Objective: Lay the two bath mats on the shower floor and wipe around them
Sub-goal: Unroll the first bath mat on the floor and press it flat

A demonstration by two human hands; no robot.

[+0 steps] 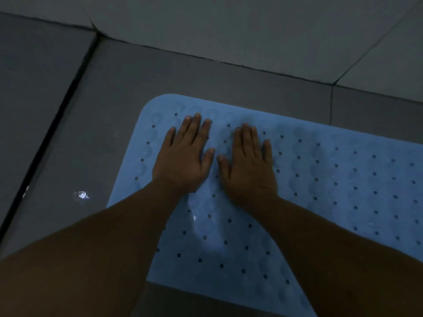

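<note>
Head view: left hand point(182, 160) and right hand point(248, 167) are pressing flat, fingers extended, gripping nothing, on blue bath mat point(332, 179), frame center.

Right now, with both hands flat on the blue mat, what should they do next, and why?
Probably slide the hands rightward, pressing as they go. The left hand and right hand lie flat near the left end of the blue mat, and the rest looks unpressed.

Bare floor point(96, 143) left; wall point(229, 30) beyond mat point(320, 179).
</note>
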